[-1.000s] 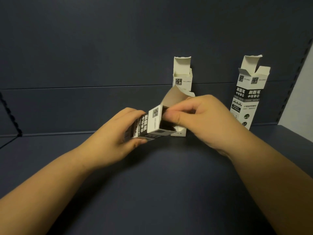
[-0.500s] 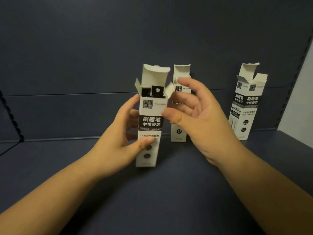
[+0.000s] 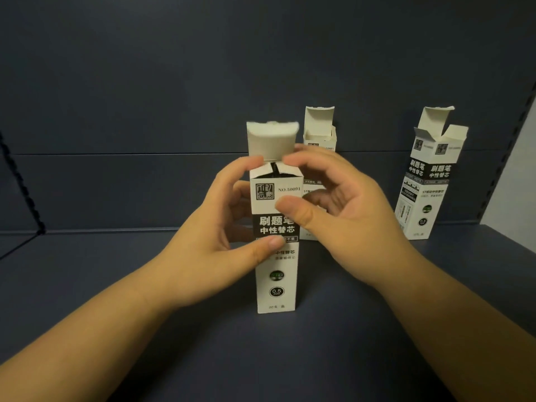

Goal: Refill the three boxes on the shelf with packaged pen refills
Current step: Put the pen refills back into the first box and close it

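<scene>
A white and black refill box (image 3: 275, 285) stands upright on the dark shelf (image 3: 261, 358) in the middle of view. Its top lid sticks up and its two side flaps are folded inward, with something dark (image 3: 274, 171) showing in the gap between them. My left hand (image 3: 220, 227) grips the box's left side, thumb on the front and a fingertip on the left flap. My right hand (image 3: 348, 216) pinches the upper right corner, thumb on the front and index fingertip on the right flap. Behind stand a second box (image 3: 319, 132) and a third box (image 3: 429, 184), both with open tops.
The shelf's dark back panel (image 3: 145, 111) rises close behind the boxes. A black perforated upright (image 3: 23, 181) runs along the left edge, another upright (image 3: 519, 126) along the right, with a pale wall beyond it.
The near box, held tilted in the air a second ago, now stands upright on the shelf. Its side flaps, spread open half a second ago, are now folded in under my fingertips.
</scene>
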Tool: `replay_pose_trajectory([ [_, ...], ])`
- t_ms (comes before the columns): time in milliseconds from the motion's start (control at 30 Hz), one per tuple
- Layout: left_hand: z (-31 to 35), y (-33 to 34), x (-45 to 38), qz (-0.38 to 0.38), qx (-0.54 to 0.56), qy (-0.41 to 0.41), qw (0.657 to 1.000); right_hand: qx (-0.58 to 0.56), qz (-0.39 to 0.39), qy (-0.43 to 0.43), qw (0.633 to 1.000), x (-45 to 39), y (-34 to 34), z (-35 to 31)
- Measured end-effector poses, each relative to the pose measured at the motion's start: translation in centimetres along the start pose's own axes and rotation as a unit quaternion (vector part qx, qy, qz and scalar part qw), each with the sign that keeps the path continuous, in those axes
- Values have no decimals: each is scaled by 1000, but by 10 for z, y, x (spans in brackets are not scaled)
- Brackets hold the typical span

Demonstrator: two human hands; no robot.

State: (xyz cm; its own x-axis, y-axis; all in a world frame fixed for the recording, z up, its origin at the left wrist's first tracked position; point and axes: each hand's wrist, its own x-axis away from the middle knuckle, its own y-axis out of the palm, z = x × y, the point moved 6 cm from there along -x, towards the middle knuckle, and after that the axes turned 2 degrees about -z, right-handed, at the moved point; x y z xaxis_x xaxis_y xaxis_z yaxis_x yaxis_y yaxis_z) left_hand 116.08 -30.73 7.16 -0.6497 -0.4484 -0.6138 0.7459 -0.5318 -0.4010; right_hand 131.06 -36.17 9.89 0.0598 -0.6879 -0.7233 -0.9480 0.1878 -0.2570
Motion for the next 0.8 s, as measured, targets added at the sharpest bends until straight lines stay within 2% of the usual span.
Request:
replay_pose_trajectory([
  [100, 2, 1, -1, -12, 5, -10, 1000, 6, 30, -46, 998, 0, -3, -7],
  [200, 5, 4, -2, -26, -4, -8, 1000, -44, 57, -37, 997, 1, -5, -6],
  [367, 11, 2, -2, 11, -89, 52, 995, -94, 82, -27, 992, -1, -7, -5],
  [600, 12, 3, -1, 10, -114, 77, 990, 37, 59, -48, 996, 0, -5, -6],
  [800, 10, 2, -1, 11, -100, 66, 993, 76, 37, -59, 995, -1, -4, -3],
])
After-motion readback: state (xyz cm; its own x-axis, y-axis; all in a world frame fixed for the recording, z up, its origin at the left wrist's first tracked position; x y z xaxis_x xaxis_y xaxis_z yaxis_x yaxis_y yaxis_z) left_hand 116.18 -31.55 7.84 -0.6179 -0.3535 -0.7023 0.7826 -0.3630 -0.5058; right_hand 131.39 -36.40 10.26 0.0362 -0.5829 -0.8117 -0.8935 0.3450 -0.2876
